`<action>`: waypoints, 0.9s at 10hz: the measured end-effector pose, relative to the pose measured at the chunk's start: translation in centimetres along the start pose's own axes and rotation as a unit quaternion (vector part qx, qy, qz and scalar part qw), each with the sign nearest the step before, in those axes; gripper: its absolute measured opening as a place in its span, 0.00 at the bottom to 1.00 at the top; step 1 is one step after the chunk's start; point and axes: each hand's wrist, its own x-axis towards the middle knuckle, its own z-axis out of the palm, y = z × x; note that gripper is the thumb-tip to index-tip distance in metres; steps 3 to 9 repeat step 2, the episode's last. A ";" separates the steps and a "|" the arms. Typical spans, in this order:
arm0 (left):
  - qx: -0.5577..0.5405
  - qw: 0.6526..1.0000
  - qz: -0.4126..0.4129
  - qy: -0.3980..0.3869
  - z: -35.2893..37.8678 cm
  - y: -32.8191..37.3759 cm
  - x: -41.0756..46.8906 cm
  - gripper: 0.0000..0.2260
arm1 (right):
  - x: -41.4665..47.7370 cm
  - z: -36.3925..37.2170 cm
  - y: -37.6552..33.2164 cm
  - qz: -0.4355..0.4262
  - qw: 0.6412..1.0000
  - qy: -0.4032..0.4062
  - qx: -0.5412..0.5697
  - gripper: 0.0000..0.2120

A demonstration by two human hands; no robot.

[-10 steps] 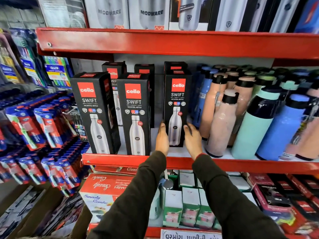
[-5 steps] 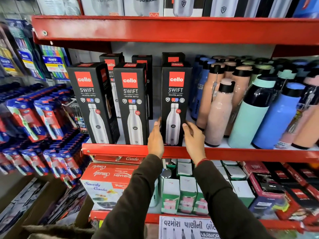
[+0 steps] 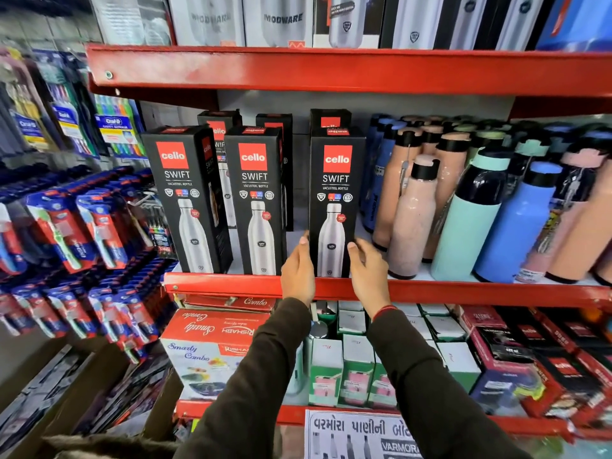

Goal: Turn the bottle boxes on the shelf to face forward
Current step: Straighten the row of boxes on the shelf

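Three black Cello Swift bottle boxes stand along the front of the red shelf, all with their printed fronts toward me: a left box, a middle box and a right box. My left hand presses the lower left side of the right box and my right hand presses its lower right side. The box stands upright at the shelf's front edge. More Cello boxes stand in a back row, mostly hidden.
Loose pink, mint and blue bottles crowd the shelf just right of the held box. Toothbrush packs hang at the left. Modware boxes fill the shelf above, and combo boxes and small cartons the shelf below.
Both hands have drawn the right Cello box forward from deeper on the shelf to its front edge, in line with the other two. My view has shifted slightly.
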 end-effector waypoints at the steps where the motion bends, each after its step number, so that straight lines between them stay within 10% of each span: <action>1: 0.000 1.000 0.000 -0.013 -0.4 0.0 0.3 0.22 | -0.2 -0.1 -0.2 -0.003 1.000 -0.019 0.000 0.15; 9: 0.008 1.000 0.021 -0.018 -0.5 0.3 -0.1 0.21 | -0.5 -0.4 -0.6 -0.002 1.000 -0.023 0.010 0.19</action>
